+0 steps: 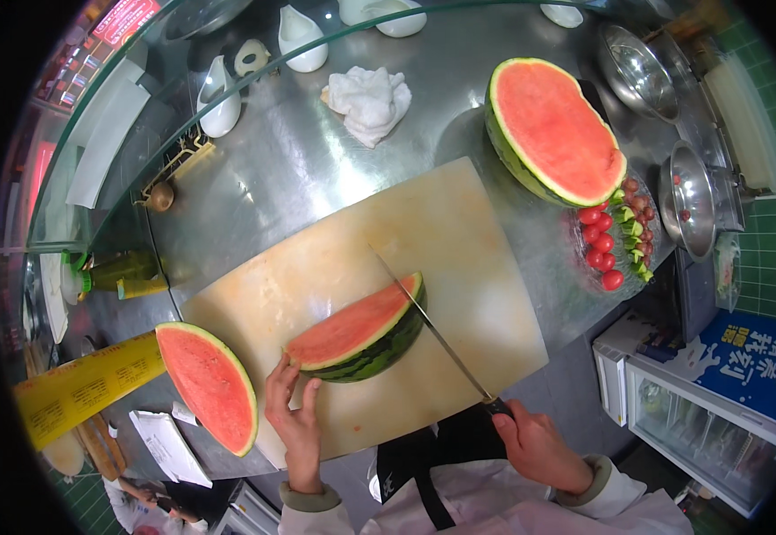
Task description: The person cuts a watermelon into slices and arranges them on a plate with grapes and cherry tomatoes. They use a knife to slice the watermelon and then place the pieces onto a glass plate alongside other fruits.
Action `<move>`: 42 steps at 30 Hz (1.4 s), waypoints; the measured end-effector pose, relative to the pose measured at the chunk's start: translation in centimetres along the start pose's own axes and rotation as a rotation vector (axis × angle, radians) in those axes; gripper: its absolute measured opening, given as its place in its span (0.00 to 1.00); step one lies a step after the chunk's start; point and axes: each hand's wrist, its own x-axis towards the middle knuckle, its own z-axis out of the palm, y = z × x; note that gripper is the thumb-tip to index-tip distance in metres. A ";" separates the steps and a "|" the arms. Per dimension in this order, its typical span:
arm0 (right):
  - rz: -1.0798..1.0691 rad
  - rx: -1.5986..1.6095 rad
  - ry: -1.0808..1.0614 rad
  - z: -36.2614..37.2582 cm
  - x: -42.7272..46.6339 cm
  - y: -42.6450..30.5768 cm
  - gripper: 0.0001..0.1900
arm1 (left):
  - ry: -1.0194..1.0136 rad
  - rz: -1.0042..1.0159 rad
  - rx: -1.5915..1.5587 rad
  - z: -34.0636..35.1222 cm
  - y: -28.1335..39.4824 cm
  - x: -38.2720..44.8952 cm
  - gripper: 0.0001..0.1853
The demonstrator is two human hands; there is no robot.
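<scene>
A wedge of watermelon lies on a pale cutting board, its red flesh facing up and its striped rind towards me. My left hand touches the wedge's left tip, thumb and fingers spread around the end. In my right hand is the dark handle of a long thin knife. The blade crosses the wedge near its right end; how deep it sits in the flesh I cannot tell. Another watermelon wedge rests at the board's left edge, and a large watermelon half stands beyond the board's far right corner.
A plate of cherry tomatoes and other small fruit sits at the right, beside steel bowls. A white cloth and white pitchers lie towards the back. A glass screen curves across the far left. A yellow roll lies left.
</scene>
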 end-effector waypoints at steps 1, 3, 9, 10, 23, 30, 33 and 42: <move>0.019 -0.019 -0.006 0.3 0.3 0.0 0.15 | -0.019 -0.005 0.001 0.0 0.1 -0.1 0.17; 0.049 -0.017 -0.017 1.2 0.9 0.6 0.15 | -0.014 -0.004 0.006 -0.1 -0.2 -0.2 0.16; 0.033 0.085 0.055 6.0 3.3 6.5 0.16 | -0.023 -0.019 -0.031 -0.2 -0.3 0.1 0.17; 0.015 0.129 0.071 6.7 3.1 7.1 0.16 | -0.027 -0.020 -0.018 -0.3 -0.4 0.1 0.17; -0.122 0.074 0.088 2.4 0.1 2.9 0.15 | -0.038 -0.035 -0.050 -0.5 0.0 0.4 0.17; -0.021 -0.045 -0.008 2.5 1.9 2.5 0.15 | -0.006 -0.035 -0.041 -0.3 -0.5 -0.1 0.19; 0.029 -0.064 -0.013 4.6 3.5 5.4 0.15 | 0.002 -0.019 -0.058 -0.2 -0.2 0.6 0.19; -0.145 0.141 0.082 2.8 1.1 2.3 0.14 | 0.010 -0.070 -0.067 -0.4 0.3 0.5 0.18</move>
